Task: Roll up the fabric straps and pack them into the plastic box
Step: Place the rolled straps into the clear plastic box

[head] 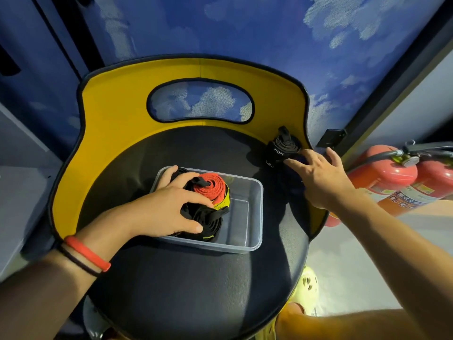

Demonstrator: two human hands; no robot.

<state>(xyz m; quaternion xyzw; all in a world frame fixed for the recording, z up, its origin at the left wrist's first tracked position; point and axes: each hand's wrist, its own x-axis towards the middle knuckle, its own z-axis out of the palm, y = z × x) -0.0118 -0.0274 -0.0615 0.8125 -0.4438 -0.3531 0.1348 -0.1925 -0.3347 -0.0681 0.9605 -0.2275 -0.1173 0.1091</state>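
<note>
A clear plastic box [255, 217] sits on the black seat of a chair. Its left half holds a rolled orange strap [212, 188] with a yellow edge and rolled black straps [208, 220]. My left hand [169, 204] rests on these rolls, fingers curled over the black ones. At the back right of the seat stands another rolled black strap [285, 147] with a buckle. My right hand [321, 177] reaches toward it with fingers spread, fingertips at its lower right side. The right half of the box holds nothing.
The chair has a yellow backrest [117, 123] with an oval cut-out, curving round the seat [186, 290]. Red fire extinguishers [392, 182] lie on the floor to the right. A blue cloud-patterned wall stands behind. A yellow shoe [307, 285] shows below the seat edge.
</note>
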